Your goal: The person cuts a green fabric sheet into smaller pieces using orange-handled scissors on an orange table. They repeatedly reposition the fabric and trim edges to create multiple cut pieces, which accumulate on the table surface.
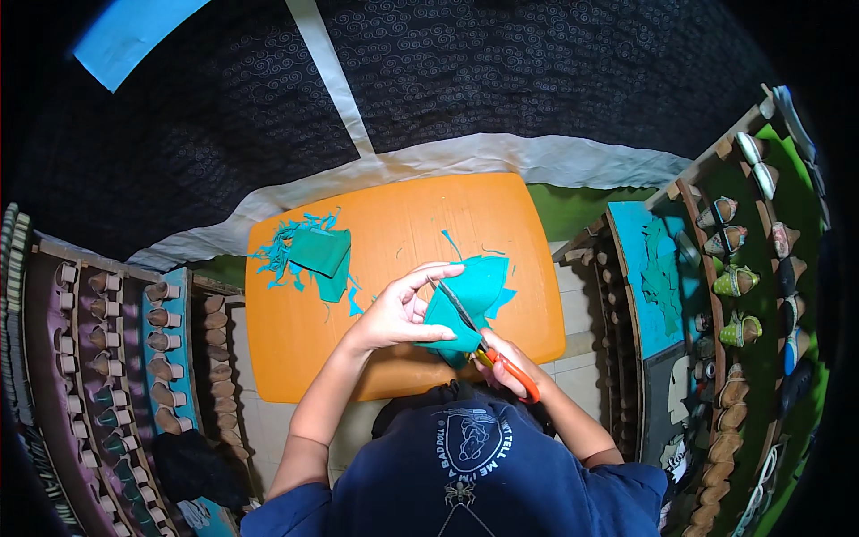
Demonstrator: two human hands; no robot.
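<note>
My left hand point(404, 309) grips a piece of green fabric point(483, 285) by its left side, thumb and fingers bent around the edge. In my right hand point(508, 358) is a pair of scissors point(519, 379) with orange-red handles. Their blades lie across the fabric, pointing up and left toward my left fingers. Whether the blades are parted is hard to make out. Both hands are above the near part of an orange table point(403, 206). More green fabric hangs beneath the held piece.
Folded green fabric point(322, 254) lies at the table's left beside a heap of thin green scraps point(284, 246). Small offcuts are scattered nearby. Racks of shoe lasts point(170, 367) stand on the left. Shelves with shoes point(737, 281) and a blue surface holding green pieces point(660, 273) are on the right.
</note>
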